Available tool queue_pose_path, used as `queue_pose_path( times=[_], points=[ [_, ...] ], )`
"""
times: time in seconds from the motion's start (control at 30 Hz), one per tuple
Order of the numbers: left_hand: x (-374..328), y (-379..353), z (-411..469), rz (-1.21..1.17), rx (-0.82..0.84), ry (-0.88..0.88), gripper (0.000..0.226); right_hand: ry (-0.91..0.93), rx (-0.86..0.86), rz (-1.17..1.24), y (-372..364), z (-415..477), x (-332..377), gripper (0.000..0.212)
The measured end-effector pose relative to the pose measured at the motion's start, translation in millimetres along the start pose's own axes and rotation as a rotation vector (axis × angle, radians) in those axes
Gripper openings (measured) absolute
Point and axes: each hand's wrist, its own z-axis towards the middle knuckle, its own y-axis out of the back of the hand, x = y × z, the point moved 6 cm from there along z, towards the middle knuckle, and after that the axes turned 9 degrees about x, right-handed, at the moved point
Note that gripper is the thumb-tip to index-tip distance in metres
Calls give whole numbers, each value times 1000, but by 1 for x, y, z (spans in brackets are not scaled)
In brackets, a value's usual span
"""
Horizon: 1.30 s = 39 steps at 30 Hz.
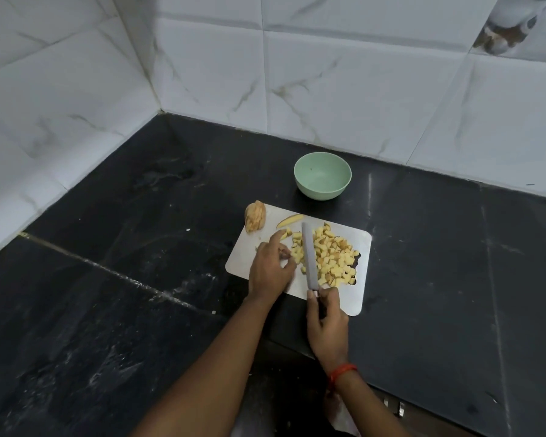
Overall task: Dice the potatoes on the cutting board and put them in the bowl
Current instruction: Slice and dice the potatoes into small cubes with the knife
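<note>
Fingers (277, 238) of the left hand (270, 269) are bent down onto the uncut potato pieces (295, 251) just left of the blade; whether they pinch a piece or only steady it cannot be determined. Fingers of the right hand (327, 323) are wrapped round the handle of the knife (309, 257), whose blade lies lengthwise across the cutting board (356, 296). The head view, the only one supplied, shows the diced potatoes (333, 257) heaped right of the blade. A potato half (255, 216) sits at the board's far left corner, with a wedge (289, 220) beside it. The green bowl (298, 176) stands on the dark tabletop (139, 279) just beyond the board and holds no potato. Step in hand, by judgement: dicing, well advanced but incomplete. The next move calls for cutting down through the steadied pieces with the fingertips kept clear of the edge. The half and wedge remain, then the transfer to the bowl. No brand, label or writing is legible.
</note>
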Motion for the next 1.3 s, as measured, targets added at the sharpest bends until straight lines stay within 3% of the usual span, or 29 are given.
queue_pose_path(
  times=[0.13,0.27,0.43,0.73,0.97,1.3],
  points=[
    [-2,22,17,248,-134,-9,47,1,4,-20,0,1,-1,24],
    [14,32,32,367,-35,29,37,10,1,-57,-2,1,1,19],
    [28,31,22,268,-14,17,20,29,20,-108,-4,2,-2,13],
    [37,32,-15,95,-118,15,34,55,74,-401,-17,8,2,15],
    [46,23,-14,17,-188,37,13,45,110,-566,-26,13,4,12],
    [46,23,-15,-17,-194,46,10,139,134,-528,-24,11,4,7]
  ],
)
